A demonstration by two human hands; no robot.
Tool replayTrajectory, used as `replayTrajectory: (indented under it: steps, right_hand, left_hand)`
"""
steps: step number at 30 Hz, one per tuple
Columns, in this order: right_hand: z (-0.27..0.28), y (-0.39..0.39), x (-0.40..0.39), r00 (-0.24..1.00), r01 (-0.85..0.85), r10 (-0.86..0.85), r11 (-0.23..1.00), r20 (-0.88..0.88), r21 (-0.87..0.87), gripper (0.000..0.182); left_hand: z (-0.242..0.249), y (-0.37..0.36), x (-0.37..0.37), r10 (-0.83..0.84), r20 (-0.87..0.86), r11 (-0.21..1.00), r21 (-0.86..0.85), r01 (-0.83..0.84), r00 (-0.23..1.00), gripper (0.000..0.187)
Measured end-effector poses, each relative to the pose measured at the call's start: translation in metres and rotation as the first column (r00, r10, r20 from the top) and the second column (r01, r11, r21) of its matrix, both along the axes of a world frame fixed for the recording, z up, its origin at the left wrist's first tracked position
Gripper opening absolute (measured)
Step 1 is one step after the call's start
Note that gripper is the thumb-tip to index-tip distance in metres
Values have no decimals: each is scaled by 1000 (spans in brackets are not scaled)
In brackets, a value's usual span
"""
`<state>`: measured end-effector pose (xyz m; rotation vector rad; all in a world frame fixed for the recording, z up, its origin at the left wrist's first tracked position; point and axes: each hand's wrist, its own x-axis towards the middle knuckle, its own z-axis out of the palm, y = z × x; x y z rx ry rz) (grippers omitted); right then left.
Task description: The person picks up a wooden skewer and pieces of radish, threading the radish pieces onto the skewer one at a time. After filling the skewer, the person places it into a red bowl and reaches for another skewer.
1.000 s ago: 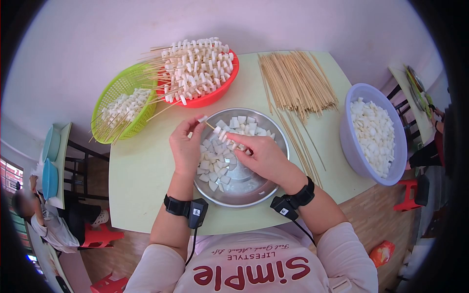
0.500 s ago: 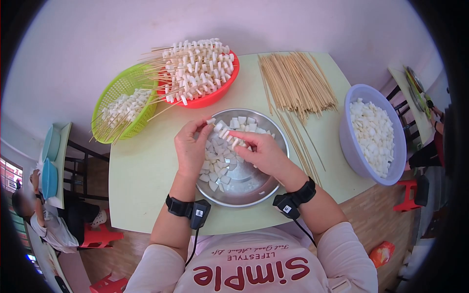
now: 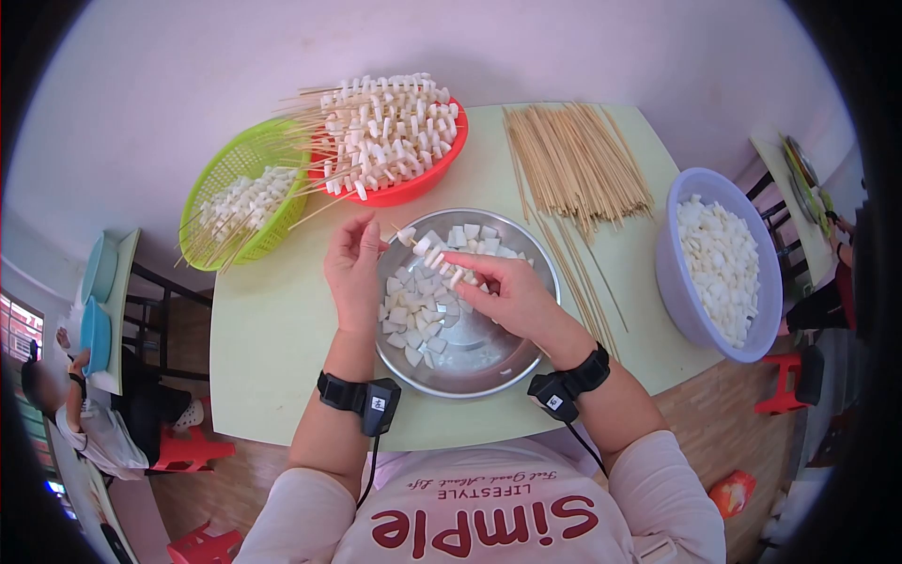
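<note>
In my right hand (image 3: 507,291) is a skewer of white chunks (image 3: 435,254), its tip pointing up and left. The chunks sit in a row along the stick, and the rest of the stick runs back under my palm. My left hand (image 3: 353,273) is just left of the tip, fingers loosely curled and apart, with nothing visible in them. Below both hands lies a round steel basin (image 3: 470,362) with loose, flat-cut white chunks (image 3: 413,305) on its bottom.
A red basin (image 3: 427,183) piled with filled skewers and a green basket (image 3: 202,179) stand at the back left. Bare bamboo sticks (image 3: 578,155) lie at the back right. A purple tub (image 3: 669,273) of white chunks stands right. Another person (image 3: 94,423) sits far left.
My left hand has let go of the end chunk and drawn back slightly left from the skewer's tip. My right hand keeps its hold, almost unmoved.
</note>
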<state>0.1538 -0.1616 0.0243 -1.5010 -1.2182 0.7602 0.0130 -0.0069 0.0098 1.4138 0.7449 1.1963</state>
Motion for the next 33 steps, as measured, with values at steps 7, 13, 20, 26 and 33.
replayTrajectory:
  steps: [7, 13, 20, 26, 33]
  right_hand:
    - [-7, 0, 3, 999, -18, 19, 999, -45, 26, 42]
    - [-9, 5, 11, 878, 303, -224, 944, -422, 128, 43]
    - [-5, 4, 11, 882, 271, -211, 958, -421, 88, 42]
    - [-10, 5, 9, 915, 228, -179, 968, -362, 99, 42]
    - [-5, 1, 1, 1000, -8, 10, 995, -20, 98, 41]
  left_hand:
    - [-7, 9, -6, 21, -63, 998, -63, -25, 998, 20]
    - [17, 0, -18, -153, -590, 898, 252, 361, 793, 11]
    - [16, -17, -12, 2, -891, 686, 332, 648, 454, 14]
    - [2, -5, -3, -227, -442, 952, 86, 292, 868, 13]
    - [0, 8, -3, -131, 48, 985, -108, 135, 990, 20]
